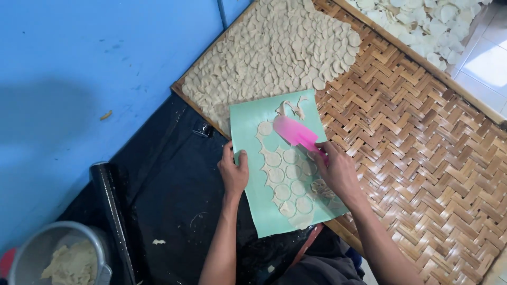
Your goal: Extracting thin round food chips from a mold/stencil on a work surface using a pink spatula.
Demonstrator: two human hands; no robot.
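At lower left stood a metal bowl [31, 253] of dough beside a black roller [111, 211] lying on dark plastic sheet [163, 179]. Near centre, the left hand [234, 171] pinched the left edge of the green mat [251, 184], thumb on top and fingers under. The mat lay at mid-frame, half on the sheet, half on the woven tray [422, 158]; its long axis ran from lower centre up and slightly right, toward the dried discs [274, 50] at upper centre. Cut dough rounds [288, 177] covered it. The right hand [338, 171] was closed around a pink scraper [296, 134], blade pointing upper left. To lift rounds cleanly, the blade would best stay flat and shallow, sliding under each edge while the left hand kept the mat taut.
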